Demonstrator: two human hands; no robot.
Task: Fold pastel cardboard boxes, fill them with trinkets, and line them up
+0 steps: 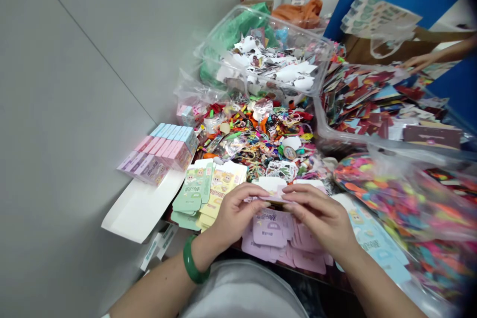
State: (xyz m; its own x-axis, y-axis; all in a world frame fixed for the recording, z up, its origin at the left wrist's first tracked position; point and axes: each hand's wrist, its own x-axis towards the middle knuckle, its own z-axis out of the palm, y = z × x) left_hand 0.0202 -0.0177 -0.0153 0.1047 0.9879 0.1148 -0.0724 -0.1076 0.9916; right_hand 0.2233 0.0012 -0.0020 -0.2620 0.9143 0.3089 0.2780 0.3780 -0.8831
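A small light purple carton (276, 196) is pinched between my two hands, above a pile of flat purple and pink cartons (270, 233). My left hand (238, 211) has thumb and fingers closed on its left end, with a green bangle on the wrist. My right hand (320, 213) grips its right end in the same way. Flat yellow cartons (219, 191) and green cartons (190, 194) lie beside my left hand. Flat blue cartons (376, 243) are to the right of my right hand.
Folded boxes (164, 151) stand in rows against the grey wall. A heap of small colourful trinkets (257, 134) fills the middle. Behind are clear bins (320, 104) of cards and cut pieces. Bagged bright pieces (410, 194) lie right. Another person's hand (421, 62) reaches in at right.
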